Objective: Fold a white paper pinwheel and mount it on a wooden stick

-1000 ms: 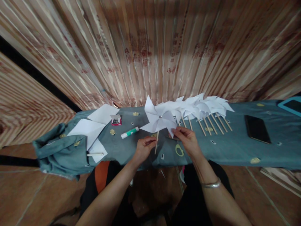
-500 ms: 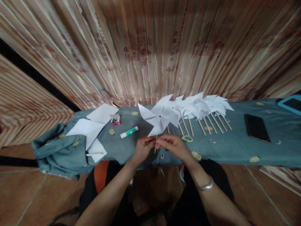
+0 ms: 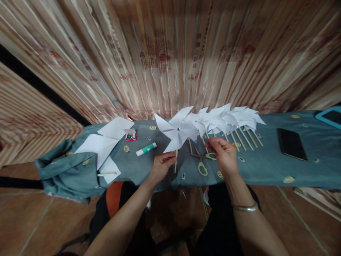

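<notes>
Head view is showing the left hand (image 3: 161, 166) pinching the thin wooden stick (image 3: 176, 161) of a white folded-paper pinwheel (image 3: 177, 129), holding it upright over the blue-grey cloth-covered table (image 3: 266, 167). Right hand (image 3: 225, 154) is hovering just to the right of that pinwheel, fingers curled loosely, and I cannot tell whether it is gripping anything. Green-handled scissors (image 3: 203, 161) are lying between the two hands, close under the right one. Beyond the right hand a row of white paper pinwheels on sticks (image 3: 231, 124) is lying overlapped. Left of the left hand, a white-and-green glue stick (image 3: 146, 149) is resting near loose white paper sheets (image 3: 102, 142).
</notes>
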`<state>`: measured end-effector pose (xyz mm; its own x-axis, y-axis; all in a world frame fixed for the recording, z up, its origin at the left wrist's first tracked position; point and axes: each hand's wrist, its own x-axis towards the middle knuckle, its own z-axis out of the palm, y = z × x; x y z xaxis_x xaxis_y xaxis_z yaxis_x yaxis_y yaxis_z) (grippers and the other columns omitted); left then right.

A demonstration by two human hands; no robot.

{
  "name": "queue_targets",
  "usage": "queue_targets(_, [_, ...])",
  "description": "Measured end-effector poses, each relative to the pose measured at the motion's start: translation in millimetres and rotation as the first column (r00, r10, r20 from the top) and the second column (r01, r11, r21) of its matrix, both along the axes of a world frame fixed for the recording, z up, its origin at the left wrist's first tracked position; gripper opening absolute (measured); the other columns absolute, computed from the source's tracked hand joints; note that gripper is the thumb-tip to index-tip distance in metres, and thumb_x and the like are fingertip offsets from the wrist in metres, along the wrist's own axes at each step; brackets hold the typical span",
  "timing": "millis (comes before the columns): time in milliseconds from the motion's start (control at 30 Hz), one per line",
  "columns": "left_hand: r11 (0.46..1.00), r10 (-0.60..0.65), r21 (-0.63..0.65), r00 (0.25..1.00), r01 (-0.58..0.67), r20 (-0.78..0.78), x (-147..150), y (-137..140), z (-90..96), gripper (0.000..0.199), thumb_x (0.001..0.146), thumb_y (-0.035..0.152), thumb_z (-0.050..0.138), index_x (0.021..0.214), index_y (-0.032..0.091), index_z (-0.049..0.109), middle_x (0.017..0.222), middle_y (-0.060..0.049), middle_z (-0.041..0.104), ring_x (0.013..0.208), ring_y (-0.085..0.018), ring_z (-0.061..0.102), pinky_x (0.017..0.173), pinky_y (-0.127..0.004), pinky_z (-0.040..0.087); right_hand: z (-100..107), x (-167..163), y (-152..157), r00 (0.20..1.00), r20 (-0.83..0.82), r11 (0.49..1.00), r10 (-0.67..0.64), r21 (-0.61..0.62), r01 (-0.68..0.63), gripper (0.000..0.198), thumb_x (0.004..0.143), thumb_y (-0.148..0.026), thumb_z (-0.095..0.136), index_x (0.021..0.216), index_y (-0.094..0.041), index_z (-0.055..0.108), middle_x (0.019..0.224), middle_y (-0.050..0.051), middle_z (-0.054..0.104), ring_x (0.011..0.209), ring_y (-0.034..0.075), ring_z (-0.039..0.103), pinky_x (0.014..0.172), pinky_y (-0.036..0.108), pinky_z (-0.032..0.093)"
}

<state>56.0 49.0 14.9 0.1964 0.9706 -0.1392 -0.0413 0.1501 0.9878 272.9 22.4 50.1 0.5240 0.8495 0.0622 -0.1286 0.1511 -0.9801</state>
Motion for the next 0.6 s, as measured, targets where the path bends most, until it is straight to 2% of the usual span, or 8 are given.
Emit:
queue_targets(233, [0.999, -0.009, -0.052, 1.000, 0.011, 0.023, 1, -2, -0.9, 0.023, 0.056, 0.032, 0.081, 0.073, 0.017, 0.078, 0.076, -0.005, 0.075, 0.072, -0.018, 0.065, 0.074, -0.031, 0.051, -9, -7, 8, 0.992, 0.122, 0.999, 0.015, 0.048, -0.021, 0.030, 0.066, -0.044, 0.078, 0.086, -0.022, 0.074, 0.090, 0.005, 0.075, 0.086, 0.020, 0.068, 0.084, 0.037, 0.052])
queue_targets(400, [0.996, 0.053, -0.076, 0.999, -0.053, -0.002, 0, 3, -1.6, 0.022, 0.057, 0.028, 0.081, 0.076, 0.018, 0.078, 0.080, -0.006, 0.076, 0.075, -0.019, 0.066, 0.076, -0.031, 0.051, -14, -5, 13, 0.994, 0.110, 1.000, 0.010, 0.023, -0.013, 0.033, 0.066, -0.047, 0.078, 0.083, -0.020, 0.074, 0.085, 0.006, 0.075, 0.081, 0.020, 0.067, 0.080, 0.036, 0.053])
queue_targets(600, [0.984, 0.114, -0.139, 0.993, -0.109, 0.025, 3, 16, 2.7, 0.029, 0.053, 0.030, 0.083, 0.078, 0.016, 0.078, 0.079, -0.008, 0.075, 0.070, -0.016, 0.064, 0.067, -0.028, 0.050, -20, -3, 15, 0.983, 0.180, 0.999, 0.045, 0.000, -0.046, 0.032, 0.069, -0.048, 0.073, 0.082, -0.019, 0.074, 0.082, 0.006, 0.074, 0.079, 0.021, 0.067, 0.075, 0.035, 0.052])
